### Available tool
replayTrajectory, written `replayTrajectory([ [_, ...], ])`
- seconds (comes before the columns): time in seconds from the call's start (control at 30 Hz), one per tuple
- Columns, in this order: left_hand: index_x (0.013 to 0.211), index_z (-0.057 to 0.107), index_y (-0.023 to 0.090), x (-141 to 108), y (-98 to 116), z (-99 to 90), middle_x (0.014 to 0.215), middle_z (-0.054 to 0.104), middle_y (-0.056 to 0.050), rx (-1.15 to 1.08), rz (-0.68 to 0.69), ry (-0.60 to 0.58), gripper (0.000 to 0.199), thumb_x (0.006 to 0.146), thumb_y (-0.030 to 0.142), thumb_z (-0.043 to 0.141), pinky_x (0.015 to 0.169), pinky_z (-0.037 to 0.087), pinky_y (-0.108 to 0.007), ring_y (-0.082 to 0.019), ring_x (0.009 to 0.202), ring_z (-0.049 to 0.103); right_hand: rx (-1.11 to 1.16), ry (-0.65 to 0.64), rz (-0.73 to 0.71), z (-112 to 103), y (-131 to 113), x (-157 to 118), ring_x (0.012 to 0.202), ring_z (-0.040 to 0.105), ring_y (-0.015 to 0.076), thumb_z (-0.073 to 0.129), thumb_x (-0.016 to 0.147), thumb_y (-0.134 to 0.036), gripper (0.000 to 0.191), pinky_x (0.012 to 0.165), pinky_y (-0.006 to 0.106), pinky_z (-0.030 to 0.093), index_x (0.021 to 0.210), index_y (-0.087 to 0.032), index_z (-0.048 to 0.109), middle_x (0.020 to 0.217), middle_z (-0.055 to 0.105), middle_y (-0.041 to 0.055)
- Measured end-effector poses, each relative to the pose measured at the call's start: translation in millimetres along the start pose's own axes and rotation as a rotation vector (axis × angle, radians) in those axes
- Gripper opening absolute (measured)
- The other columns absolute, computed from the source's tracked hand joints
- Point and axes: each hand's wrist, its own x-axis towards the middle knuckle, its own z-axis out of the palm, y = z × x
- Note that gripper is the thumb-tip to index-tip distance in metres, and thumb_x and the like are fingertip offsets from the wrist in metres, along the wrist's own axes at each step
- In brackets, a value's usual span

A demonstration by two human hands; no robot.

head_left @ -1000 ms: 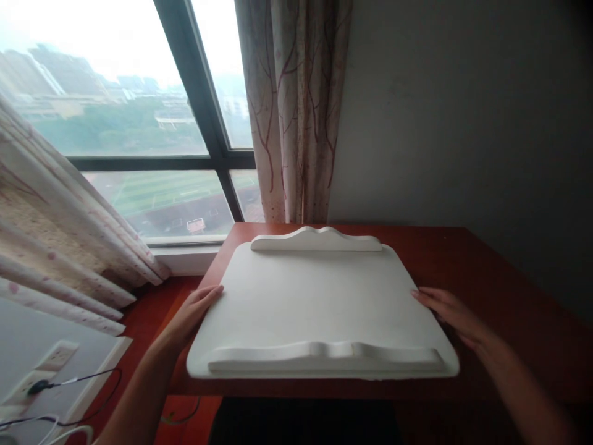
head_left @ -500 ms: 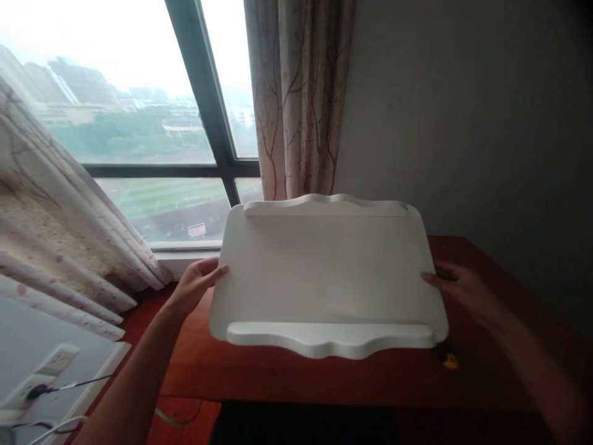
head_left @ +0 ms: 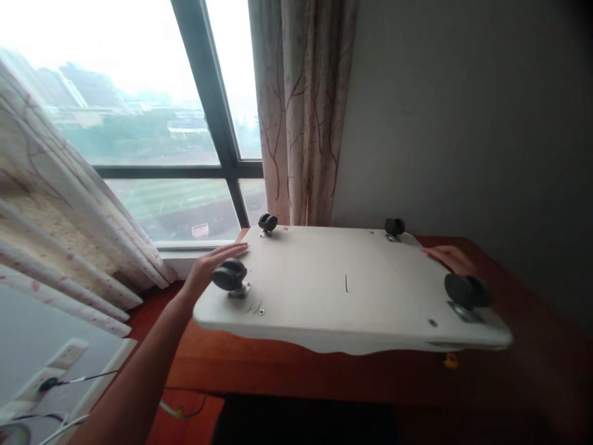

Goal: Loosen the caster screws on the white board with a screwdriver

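Observation:
A white board [head_left: 319, 278] with a wavy front edge lies over the red-brown table, its caster side up. Dark casters stand near its corners: back left [head_left: 267, 223], front left [head_left: 229, 275], back right [head_left: 395, 227] and front right [head_left: 467, 290]. My left hand [head_left: 215, 262] holds the board's left edge, fingers along the top and thumb hidden. At the right edge, my right hand [head_left: 449, 256] grips the board, partly hidden behind the front right caster. Screws and a short dark mark show on the white surface.
The wooden table [head_left: 259, 364] runs beneath the board, with a small yellow object [head_left: 451, 361] near its front. Behind are a window, a patterned curtain [head_left: 303, 111] and a grey wall. Sockets with a plug [head_left: 49, 384] and cables are at the lower left.
The white board has been turned over: its ledged face showed before, its casters face up now. It lies flatter and lower, and both hands have shifted along its side edges.

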Motion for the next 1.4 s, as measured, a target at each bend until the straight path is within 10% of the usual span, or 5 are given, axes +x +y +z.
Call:
replayTrajectory([
  [0.3,0.127,0.071,0.025,-11.2,-50.9,20.9,0.146,0.062,-0.005,0.246,0.328,0.013,0.041,0.096,0.045,0.054,0.122,0.037,-0.038,-0.024,0.134,0.059,-0.103,0.122,-0.343,50.3,29.7,-22.2,0.129,0.058,0.0275,0.044,0.092,-0.035,0.048,0.108,0.041,0.046,0.136,-0.028,0.062,0.143,0.056,0.0066],
  [0.6,0.13,0.069,0.023,-6.9,-83.3,23.7,0.146,0.061,-0.006,0.34,0.421,0.089,0.043,0.102,0.048,0.048,0.119,0.045,-0.043,-0.025,0.133,0.06,-0.163,0.17,-0.339,81.1,33.7,-14.0,0.119,0.063,0.0227,0.037,0.096,-0.029,0.048,0.098,0.035,0.053,0.136,-0.033,0.061,0.143,0.059,0.0034],
  [1.07,0.129,0.068,0.021,1.9,-97.3,26.5,0.145,0.061,-0.01,0.355,0.378,0.1,0.042,0.098,0.044,0.051,0.117,0.045,-0.042,-0.027,0.134,0.059,-0.273,0.126,-0.233,87.5,45.6,-6.8,0.135,0.055,0.0257,0.042,0.089,-0.022,0.064,0.102,0.038,0.052,0.151,-0.036,0.048,0.152,0.052,0.0001],
  [1.4,0.133,0.062,0.017,-7.1,-81.6,11.6,0.135,0.065,-0.015,0.39,0.134,0.163,0.053,0.084,0.037,0.057,0.086,0.063,-0.04,-0.026,0.101,0.074,-0.282,0.116,-0.09,73.0,55.9,-31.2,0.131,0.058,0.0293,0.045,0.088,-0.023,0.066,0.105,0.044,0.051,0.154,-0.023,0.043,0.149,0.052,0.0135],
])
